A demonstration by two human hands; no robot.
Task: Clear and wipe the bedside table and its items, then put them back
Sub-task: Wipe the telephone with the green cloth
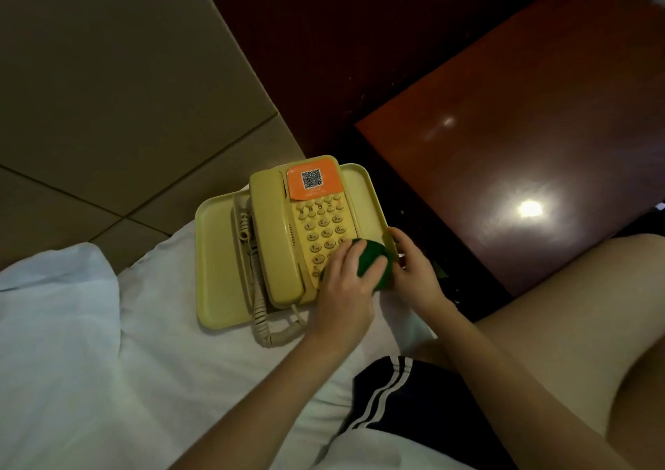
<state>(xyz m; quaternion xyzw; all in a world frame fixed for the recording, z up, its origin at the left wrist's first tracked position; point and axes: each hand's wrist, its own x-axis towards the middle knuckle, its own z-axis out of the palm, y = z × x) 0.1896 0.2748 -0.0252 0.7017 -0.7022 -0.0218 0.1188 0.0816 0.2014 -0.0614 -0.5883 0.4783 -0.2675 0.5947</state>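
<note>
Left grip: our left hand (pixel 345 279) curls over the green cloth (pixel 372 263) and holds it bunched against the lower keys of the telephone (pixel 324 225).
Right grip: our right hand (pixel 414 261), just right of the cloth, pinches the near right rim of the tray (pixel 216 254), thumb on top; the fingers beneath are hidden.
Where things lie: the telephone sits in the tray on the bed sheet (pixel 180 361), under and ahead of the left grip. The handset (pixel 273 232) rests in its cradle left of the cloth. The bedside table (pixel 521 146) stands right of the right hand, apart from the tray.
Step in hand: we judge it to be wiping the keypad.
Doing it well: we should press lightly and stroke along the key rows, away from the wrist. The right hand should hold the rim firm, since soft bedding may let the tray rock. We should go gently at the sticker's edge.
Writing: the orange sticker (pixel 313 178), ahead of the cloth, bears a QR code; the print below it is too small to read. Keys show digits 1 to 8. We can make out no brand name.
</note>
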